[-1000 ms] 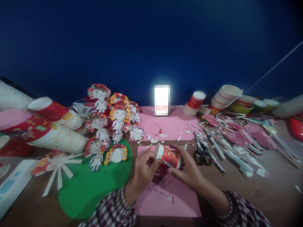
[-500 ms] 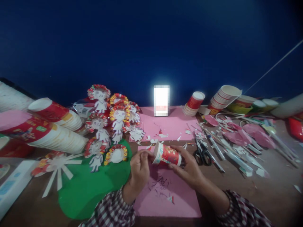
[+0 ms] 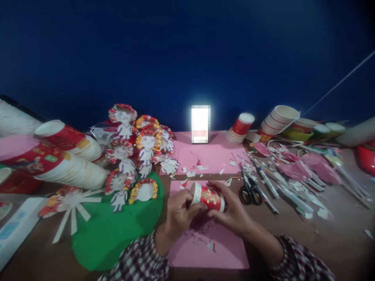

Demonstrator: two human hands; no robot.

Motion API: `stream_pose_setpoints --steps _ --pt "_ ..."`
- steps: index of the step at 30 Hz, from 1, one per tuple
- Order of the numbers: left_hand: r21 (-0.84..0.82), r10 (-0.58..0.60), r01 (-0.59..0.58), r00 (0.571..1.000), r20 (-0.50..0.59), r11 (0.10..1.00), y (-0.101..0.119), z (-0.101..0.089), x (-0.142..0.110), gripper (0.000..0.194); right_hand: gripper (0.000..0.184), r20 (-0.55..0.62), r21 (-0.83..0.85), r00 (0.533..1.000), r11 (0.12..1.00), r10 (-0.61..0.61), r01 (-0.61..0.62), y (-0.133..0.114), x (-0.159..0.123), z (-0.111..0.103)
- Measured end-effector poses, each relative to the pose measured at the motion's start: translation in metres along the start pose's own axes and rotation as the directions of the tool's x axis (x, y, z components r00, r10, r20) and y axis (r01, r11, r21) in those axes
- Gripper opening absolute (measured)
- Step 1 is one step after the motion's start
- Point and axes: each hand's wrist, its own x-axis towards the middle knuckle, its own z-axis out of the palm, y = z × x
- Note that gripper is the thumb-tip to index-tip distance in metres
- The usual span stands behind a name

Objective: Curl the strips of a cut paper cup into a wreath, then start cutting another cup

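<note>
A red and white paper cup point(image 3: 210, 197) lies sideways between my hands, above a pink sheet point(image 3: 222, 249). My left hand point(image 3: 181, 208) grips the cup near its rim, thumb along the lower side. At the base end, my right hand point(image 3: 233, 210) wraps its fingers and thumb round the cup. Dark shavings point(image 3: 200, 230) and a small printed scrap point(image 3: 211, 246) rest on the sheet below. Black-handled scissors point(image 3: 250, 193) lie to the right of my right hand.
Paper dolls with red and yellow curled rims point(image 3: 148, 146) stand at left, by a green sheet point(image 3: 117, 238). Stacked paper cups point(image 3: 73, 168) lean far left; another cup stack point(image 3: 277, 121) is back right. Knives, scraps and pink cuttings point(image 3: 293, 168) cover the right. A bright blurred screen point(image 3: 200, 124) stands behind.
My left hand has moved right and now grips the cup's rim end with its thumb across it. The cup has turned slightly, showing more of its gold pattern.
</note>
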Motion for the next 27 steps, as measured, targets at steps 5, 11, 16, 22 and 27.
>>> stream_pose_setpoints --steps 5,11,16,22,27 --pt "-0.094 -0.099 0.091 0.992 -0.083 0.991 -0.0001 0.0033 0.0001 0.041 0.062 -0.014 0.021 0.999 0.999 0.032 -0.032 -0.0001 -0.0008 0.0018" --pt "-0.087 -0.044 0.040 0.998 -0.042 0.995 -0.0040 -0.0007 -0.0018 0.028 0.059 -0.046 -0.019 0.999 1.000 0.009 -0.010 0.0023 -0.0008 0.0011" --pt "0.015 0.008 -0.007 1.000 -0.025 1.000 -0.0008 -0.0059 -0.0031 0.023 0.061 -0.042 0.024 0.999 1.000 0.007 -0.006 0.0030 -0.0014 0.0013" --pt "-0.060 -0.164 0.156 0.973 -0.160 0.986 -0.0029 -0.0038 0.0002 0.032 0.058 -0.018 0.080 0.999 0.996 0.052 -0.050 0.0009 -0.0023 0.0005" --pt "-0.152 -0.114 0.112 0.994 -0.001 0.982 -0.0033 -0.0047 0.0052 0.032 0.057 -0.051 -0.071 0.999 0.997 -0.015 0.011 0.0035 -0.0005 -0.0005"
